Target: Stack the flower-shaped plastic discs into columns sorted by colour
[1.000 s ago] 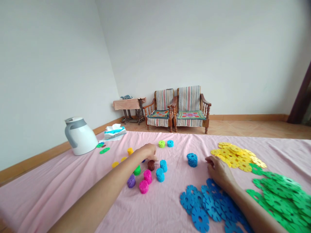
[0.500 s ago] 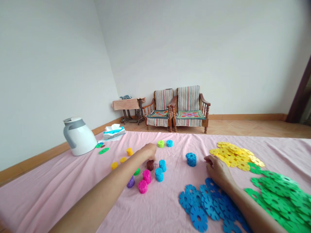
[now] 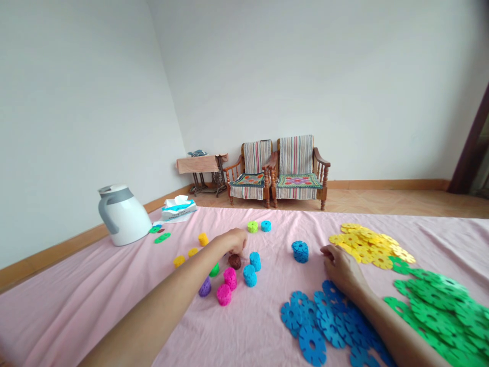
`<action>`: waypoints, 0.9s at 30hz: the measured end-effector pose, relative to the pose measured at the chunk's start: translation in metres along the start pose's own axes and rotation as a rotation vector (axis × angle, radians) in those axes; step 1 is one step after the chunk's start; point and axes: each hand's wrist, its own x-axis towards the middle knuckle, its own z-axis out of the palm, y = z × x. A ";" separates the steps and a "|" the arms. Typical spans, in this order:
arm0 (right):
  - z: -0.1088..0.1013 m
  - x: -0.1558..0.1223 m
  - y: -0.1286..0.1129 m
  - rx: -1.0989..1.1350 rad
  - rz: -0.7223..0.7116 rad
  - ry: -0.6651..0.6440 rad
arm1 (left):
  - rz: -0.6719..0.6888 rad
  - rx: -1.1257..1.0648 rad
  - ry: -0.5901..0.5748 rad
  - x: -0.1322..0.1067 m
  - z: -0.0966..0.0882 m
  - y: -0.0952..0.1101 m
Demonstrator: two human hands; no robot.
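Note:
My left hand (image 3: pixel 237 240) reaches across the pink cloth, fingers closed and pointing down just behind a short stack of brown snowflake discs (image 3: pixel 234 261). What its fingertips hold, if anything, is hidden. Magenta stacks (image 3: pixel 229 278), light blue stacks (image 3: pixel 250 275) and a purple stack (image 3: pixel 205 287) stand around it. A green stack (image 3: pixel 214 270) is partly covered by my forearm. My right hand (image 3: pixel 339 262) rests on the cloth with curled fingers and nothing visible in them. To its left, apart from it, stands a blue disc stack (image 3: pixel 300 252).
Loose blue discs (image 3: pixel 328 318), yellow discs (image 3: pixel 369 242) and green discs (image 3: pixel 443 306) lie in heaps at right. Lime (image 3: pixel 252 227) and yellow stacks (image 3: pixel 203 238) stand farther back. A white jug (image 3: pixel 130 219) and a tissue box (image 3: pixel 179 208) are at left; chairs (image 3: pixel 298 173) stand beyond.
My left hand has shifted slightly back from the brown stack, which now looks shorter and shows more of its top. My right hand has stayed in place.

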 end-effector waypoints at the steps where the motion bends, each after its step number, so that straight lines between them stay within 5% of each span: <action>1: 0.000 0.000 0.000 -0.003 0.002 -0.006 | -0.017 0.027 -0.030 0.001 0.000 0.001; 11: 0.000 0.000 0.000 0.012 0.011 0.000 | -0.083 0.209 -0.172 0.004 -0.003 0.007; 27: -0.001 -0.002 -0.003 -0.015 -0.006 0.025 | -0.073 0.151 -0.045 0.010 0.000 0.002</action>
